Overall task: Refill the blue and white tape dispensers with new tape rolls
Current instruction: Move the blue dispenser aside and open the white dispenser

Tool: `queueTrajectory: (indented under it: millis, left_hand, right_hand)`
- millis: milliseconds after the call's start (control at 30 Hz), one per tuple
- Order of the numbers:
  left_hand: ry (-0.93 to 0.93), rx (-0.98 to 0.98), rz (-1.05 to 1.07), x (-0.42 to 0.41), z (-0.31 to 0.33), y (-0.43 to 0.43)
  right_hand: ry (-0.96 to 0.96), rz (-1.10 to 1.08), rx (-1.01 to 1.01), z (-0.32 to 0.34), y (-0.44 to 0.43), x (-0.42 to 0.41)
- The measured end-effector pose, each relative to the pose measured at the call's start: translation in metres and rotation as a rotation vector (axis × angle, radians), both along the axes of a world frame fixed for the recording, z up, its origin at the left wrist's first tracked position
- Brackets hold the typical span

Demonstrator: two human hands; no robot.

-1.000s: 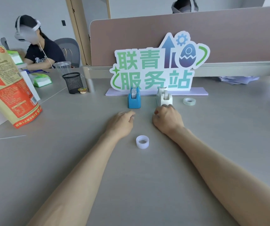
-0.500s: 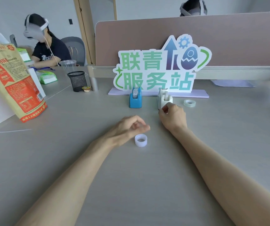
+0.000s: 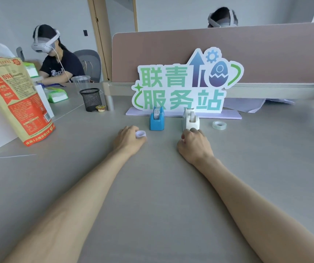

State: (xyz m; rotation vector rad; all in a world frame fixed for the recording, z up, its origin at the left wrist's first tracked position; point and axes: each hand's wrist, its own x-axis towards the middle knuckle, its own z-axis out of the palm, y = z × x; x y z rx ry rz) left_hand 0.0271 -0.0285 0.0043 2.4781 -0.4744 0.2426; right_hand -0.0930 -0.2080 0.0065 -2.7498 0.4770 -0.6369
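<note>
The blue tape dispenser (image 3: 157, 120) stands in front of the sign with a roll showing in its top. To its right stands the white tape dispenser (image 3: 190, 118). My left hand (image 3: 128, 140) holds a small white tape roll (image 3: 140, 134) just left of and in front of the blue dispenser. My right hand (image 3: 194, 146) lies on the table with curled fingers, pinching the near end of the white dispenser. A clear tape roll (image 3: 219, 125) lies flat on the table right of the white dispenser.
A green and blue standing sign (image 3: 186, 86) on a lilac base backs the dispensers, with a desk partition (image 3: 266, 54) behind it. At left are a red and tan bag (image 3: 15, 99), a black mesh cup (image 3: 91, 99), a small jelly cup (image 3: 100, 108) and a seated person (image 3: 57, 63).
My left hand has picked the white tape roll up off the table and carried it forward toward the blue dispenser. My right hand stays at the white dispenser.
</note>
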Motion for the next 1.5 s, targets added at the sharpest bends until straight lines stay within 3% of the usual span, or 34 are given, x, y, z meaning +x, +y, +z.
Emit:
queueTrajectory:
  millis: [200, 367, 500, 633, 933, 1133, 1333, 1400, 1500]
  left_hand:
    - [-0.011, 0.090, 0.074, 0.061, 0.002, -0.030]
    - [-0.015, 0.111, 0.059, 0.082, 0.000, -0.040]
    - [-0.123, 0.256, 0.128, 0.065, -0.009, -0.033]
    - [-0.106, 0.311, 0.122, 0.027, -0.010, -0.021]
    - [-0.052, 0.238, -0.146, -0.054, -0.005, -0.012]
    - [0.330, -0.185, -0.555, -0.084, 0.004, -0.004]
    - [0.369, -0.240, -0.650, -0.095, 0.008, -0.009]
    - [0.368, -0.260, -0.667, -0.097, 0.009, -0.011]
    - [0.370, -0.308, -0.685, -0.104, 0.009, -0.015]
  right_hand:
    - [-0.226, -0.167, -0.053, -0.004, -0.016, 0.024]
    - [-0.075, -0.141, 0.160, -0.002, -0.034, 0.049]
    - [-0.079, -0.182, 0.321, -0.003, -0.044, 0.056]
    - [-0.122, -0.173, 0.423, 0.004, -0.041, 0.045]
    - [0.031, 0.055, 0.513, 0.016, -0.033, -0.039]
    - [0.101, 0.224, 0.580, 0.023, -0.033, -0.103]
    - [0.138, 0.377, 0.650, 0.022, -0.033, -0.119]
    - [0.102, 0.402, 0.668, 0.022, -0.032, -0.118]
    - [-0.098, 0.360, 0.676, 0.023, -0.030, -0.115]
